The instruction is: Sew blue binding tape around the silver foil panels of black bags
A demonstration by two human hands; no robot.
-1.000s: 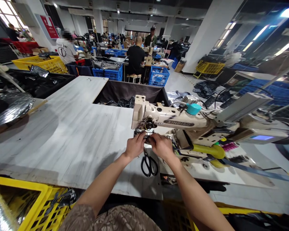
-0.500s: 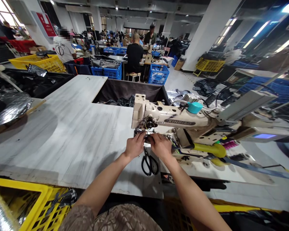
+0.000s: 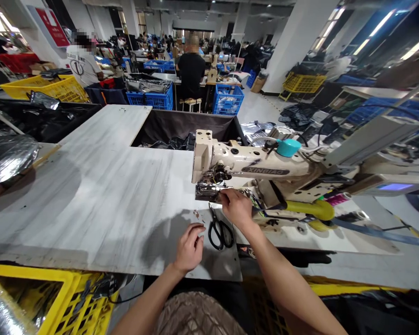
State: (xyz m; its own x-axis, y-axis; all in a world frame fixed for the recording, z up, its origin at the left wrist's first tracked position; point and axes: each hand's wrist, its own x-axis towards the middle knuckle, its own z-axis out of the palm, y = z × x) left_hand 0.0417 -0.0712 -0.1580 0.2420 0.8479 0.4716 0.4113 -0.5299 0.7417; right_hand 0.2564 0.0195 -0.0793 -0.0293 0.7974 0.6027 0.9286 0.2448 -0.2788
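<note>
A cream sewing machine (image 3: 247,163) stands on the white worktable, with a shiny metal attachment (image 3: 206,190) below its needle area. My right hand (image 3: 236,207) is at the right end of this attachment, fingers drawn together. What is between those fingertips is hidden. Over the table in front of the machine, my left hand (image 3: 189,247) is loosely curved, its thumb apart from the fingers, holding nothing visible. Black-handled scissors (image 3: 220,233) lie on the table between the hands, their blades pointing at the machine. Small scraps (image 3: 197,214) lie left of the blades.
The pale worktable (image 3: 101,200) extends to the left. Behind it is a dark fabric-lined bin (image 3: 192,120). A yellow crate (image 3: 66,284) stands below the front edge at left. Grey strap (image 3: 377,235) runs in from the right past a yellow roller (image 3: 307,208). Co-workers sit farther back.
My left hand has come away from the needle area, back toward me and left of the scissors. My right hand stays by the metal attachment, which now shows more fully.
</note>
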